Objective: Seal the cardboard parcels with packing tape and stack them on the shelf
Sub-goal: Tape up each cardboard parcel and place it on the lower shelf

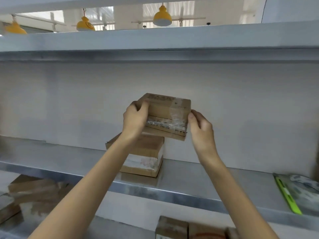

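Three yellow lamps [162, 17], one held parcel [165, 107], one green cutter [287, 195]

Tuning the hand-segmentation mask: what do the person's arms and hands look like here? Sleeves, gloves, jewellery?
Left hand and right hand are bare: no gloves, rings, watch or bands visible. Left forearm and right forearm are bare too, right down to the frame's bottom edge; no sleeve in view. No markings that I can make out.

Both forearms [96, 171] are bare as far as they show, slim and smooth. The left hand [133, 118] and right hand [201, 125] are bare too
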